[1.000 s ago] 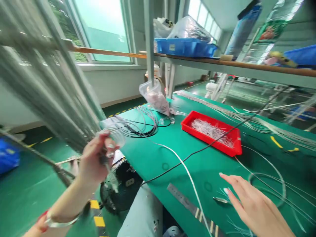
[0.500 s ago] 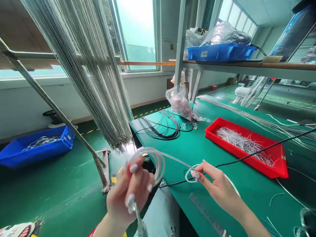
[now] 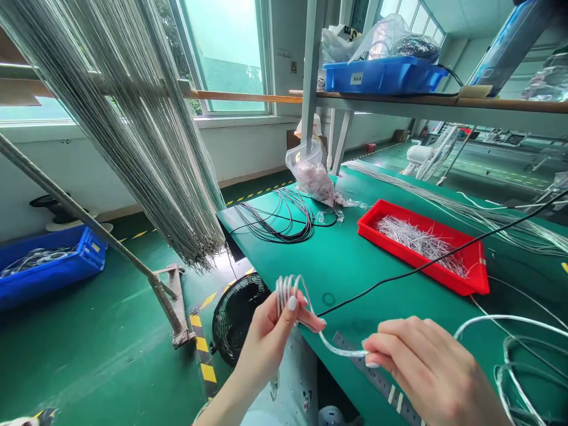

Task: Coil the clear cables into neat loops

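Note:
Several loops of a pale, whitish cable (image 3: 288,288) are gathered in my left hand (image 3: 276,331), whose thumb presses them against the fingers. From those loops a length of the same cable dips across to my right hand (image 3: 426,367), which pinches it between thumb and fingertips. Under the cable, partly behind my right hand, a steel ruler (image 3: 377,378) lies on the green table (image 3: 337,278). A clear connector end (image 3: 274,384) seems to hang below my left wrist, though it is hard to make out.
A red tray (image 3: 368,234) holds short white ties. A black cable (image 3: 399,276) crosses the table. Coiled dark cables (image 3: 284,236) and a bag of pinkish pieces (image 3: 315,180) lie farther back. Loose cable loops (image 3: 510,378) sit at right. A black fan (image 3: 239,319) stands below the table edge.
The loops in my left hand are now smaller and gathered tighter. My right hand has moved right and down, holding the cable lower. The view has shifted slightly.

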Demonstrator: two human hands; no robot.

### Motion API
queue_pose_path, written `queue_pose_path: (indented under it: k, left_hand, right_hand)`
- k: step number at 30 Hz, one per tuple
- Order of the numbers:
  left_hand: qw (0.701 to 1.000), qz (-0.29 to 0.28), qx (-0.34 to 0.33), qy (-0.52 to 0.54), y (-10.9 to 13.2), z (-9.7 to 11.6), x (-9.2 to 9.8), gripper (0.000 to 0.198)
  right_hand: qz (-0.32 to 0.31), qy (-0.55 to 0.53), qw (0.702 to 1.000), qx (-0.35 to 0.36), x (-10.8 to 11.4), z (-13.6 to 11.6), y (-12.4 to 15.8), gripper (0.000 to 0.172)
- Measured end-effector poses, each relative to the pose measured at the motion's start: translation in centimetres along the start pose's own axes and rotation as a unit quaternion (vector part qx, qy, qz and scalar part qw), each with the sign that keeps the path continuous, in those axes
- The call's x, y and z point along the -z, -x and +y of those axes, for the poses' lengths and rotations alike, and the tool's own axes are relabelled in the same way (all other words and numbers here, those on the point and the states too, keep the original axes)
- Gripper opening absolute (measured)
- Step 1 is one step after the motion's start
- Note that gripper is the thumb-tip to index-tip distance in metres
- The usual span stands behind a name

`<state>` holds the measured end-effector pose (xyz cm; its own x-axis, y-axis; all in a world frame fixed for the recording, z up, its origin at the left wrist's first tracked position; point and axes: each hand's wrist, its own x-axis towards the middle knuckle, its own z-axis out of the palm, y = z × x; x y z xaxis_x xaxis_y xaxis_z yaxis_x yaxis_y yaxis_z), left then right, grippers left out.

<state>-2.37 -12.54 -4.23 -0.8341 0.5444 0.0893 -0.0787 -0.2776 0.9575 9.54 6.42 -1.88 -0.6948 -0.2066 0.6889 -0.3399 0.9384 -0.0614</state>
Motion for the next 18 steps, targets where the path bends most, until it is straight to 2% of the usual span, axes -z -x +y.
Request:
queue_pose_path:
  k: [3, 6, 10, 16, 18]
  left_hand:
    - [0.991, -0.121, 0.052, -0.014, 0.5, -0.9, -1.4, 0.027]
    - [0.97, -0.21, 0.109, 0.062, 0.6, -1.1, -2.6, 0.03]
    - [0.944, -0.249, 0.17, 0.132, 0.2, -1.2, -3.6, 0.031]
    - [0.91, -0.308, 0.235, 0.15, -0.2, -1.8, -4.1, 0.033]
    - [0.905, -0.311, 0.252, 0.141, -0.4, -1.9, -4.1, 0.031]
  right_hand:
    - [0.013, -0.032, 0.999, -0.029, 0.0, -0.4, -0.3, 0.022]
    - [0.02, -0.078, 0.993, -0.089, -0.4, 0.0, 0.0, 0.022]
    - [0.009, -0.158, 0.978, -0.135, -0.5, 0.6, 0.7, 0.017]
    - [-0.015, -0.191, 0.969, -0.154, 0.2, 1.1, 1.1, 0.007]
    - [-0.014, -0.193, 0.968, -0.157, 0.4, 1.3, 1.3, 0.005]
